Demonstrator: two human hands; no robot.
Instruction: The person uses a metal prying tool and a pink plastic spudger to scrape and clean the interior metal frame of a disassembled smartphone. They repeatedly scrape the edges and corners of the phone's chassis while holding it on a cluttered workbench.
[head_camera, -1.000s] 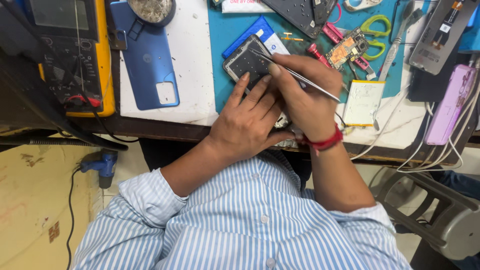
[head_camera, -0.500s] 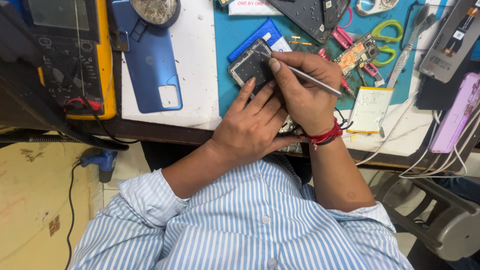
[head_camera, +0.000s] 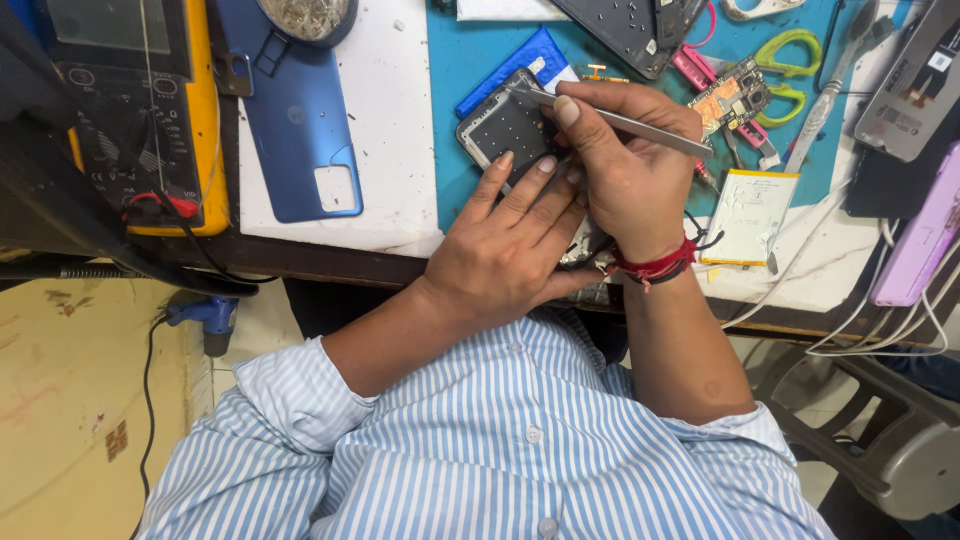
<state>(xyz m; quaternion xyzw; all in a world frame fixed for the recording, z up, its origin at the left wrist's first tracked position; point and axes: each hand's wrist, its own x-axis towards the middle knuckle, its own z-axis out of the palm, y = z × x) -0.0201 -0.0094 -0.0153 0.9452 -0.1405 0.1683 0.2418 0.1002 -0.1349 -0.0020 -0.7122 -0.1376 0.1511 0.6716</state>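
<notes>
1. The bench (head_camera: 400, 215) runs across the top of the frame, white at the middle with a teal mat (head_camera: 470, 60) above the hands.
2. A yellow meter (head_camera: 130, 110) sits at upper left, its red lead clipped at the lower edge.
3. A blue back cover (head_camera: 290, 120) lies just right of the meter, already off and set aside, so we judge the phone is well into being taken apart.
4. Our left hand (head_camera: 510, 250), at centre frame, is spread with fingertips pressing on the lower edge of the phone (head_camera: 505, 125), steadying it rather than gripping.
5. Our right hand (head_camera: 630, 170), just right of the left and overlapping it, is closed in a pinch on the tweezers (head_camera: 620, 120).
6. The phone lies open-backed on the mat at upper centre, a dark screw-dotted inner plate showing; that plate looks to be in place, so we judge inner work remains.
7. A battery (head_camera: 748, 215) lies right of the hands, apparently removed, near a circuit board (head_camera: 735, 95) at upper right.
8. The tweezers slant from the right hand up-left, tip at the phone's top edge; whether they grip a part we cannot tell.
</notes>
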